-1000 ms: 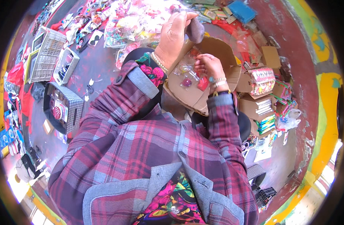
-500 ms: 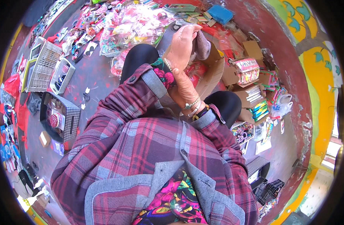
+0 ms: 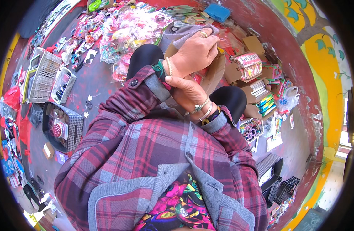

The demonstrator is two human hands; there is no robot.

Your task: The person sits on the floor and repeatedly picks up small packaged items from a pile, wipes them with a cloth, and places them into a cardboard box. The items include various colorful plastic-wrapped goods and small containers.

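Note:
A soft grey-mauve cloth (image 3: 188,34) is bunched along the far side of my left hand (image 3: 197,53). Its ringed fingers are curled, closed on the cloth. Just below, my right hand (image 3: 189,95) sits against the left wrist, its thumb lying along the left cuff; the other fingers are hidden beneath the left hand and wrist. Both wrists wear bracelets. Between my knees, under the hands, stands an open cardboard box (image 3: 214,73), its inside mostly covered by my hands.
Plastic-wrapped goods (image 3: 136,32) lie heaped at the far left. Cartons of packets (image 3: 249,66) stand on the right by the red wall. A white basket (image 3: 63,84) and a checked bin (image 3: 71,129) are on the left. A blue container (image 3: 217,13) lies at the back.
My left hand has turned over and moved right and nearer, its fingers curling. The cloth, which hung to the right of the fingers, now stretches across their far side.

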